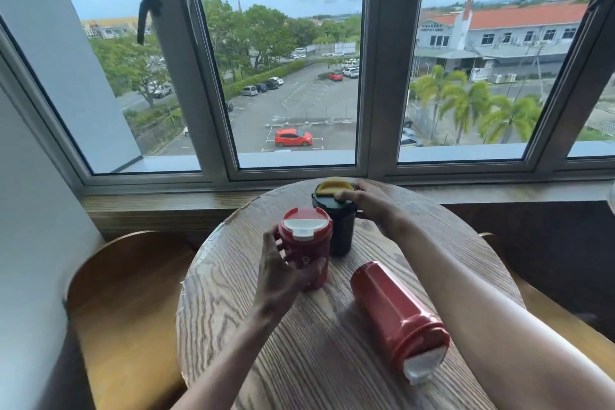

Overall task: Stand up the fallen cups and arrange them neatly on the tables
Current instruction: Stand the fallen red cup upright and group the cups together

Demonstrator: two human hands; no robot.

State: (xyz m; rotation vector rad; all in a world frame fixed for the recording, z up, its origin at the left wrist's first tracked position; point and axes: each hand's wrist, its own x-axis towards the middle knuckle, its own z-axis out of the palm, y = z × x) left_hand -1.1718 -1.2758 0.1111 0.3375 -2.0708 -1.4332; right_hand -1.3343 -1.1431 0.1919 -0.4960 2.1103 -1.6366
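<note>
1. Cups number three on the round wooden table (pixel 299 359): a red cup with a white lid (pixel 307 245) is stood upright near the table's middle, a black cup with a yellow lid (pixel 336 220) is stood upright just behind it toward 12 o'clock, and a second red cup (pixel 396 313) is left lying on its side toward 4 o'clock, lid end pointed at the near edge.
2. The upright red cup is wrapped by the left hand (pixel 283 273), fingers curled round its wall from the 9 o'clock side and thumb pressed on the front, so a closed grip is shown.
3. The black cup's lid is touched by the right hand (pixel 366 200), fingertips laid on the rim at 3 o'clock; whether it is truly gripped or merely steadied cannot be told.
4. The step in hand is judged to be the lining-up of the two upright cups. It is best done if each base is kept flat on the wood and slid rather than lifted, with the cups set just beside each other and not knocked together.
5. The fallen cup should then be raised by its body, not by its lid.
6. The bases of both upright cups are partly hidden, the printed lettering on the red cup is half covered by the thumb, and a pale object at the 3 o'clock frame edge is cut off beyond recognition.
</note>
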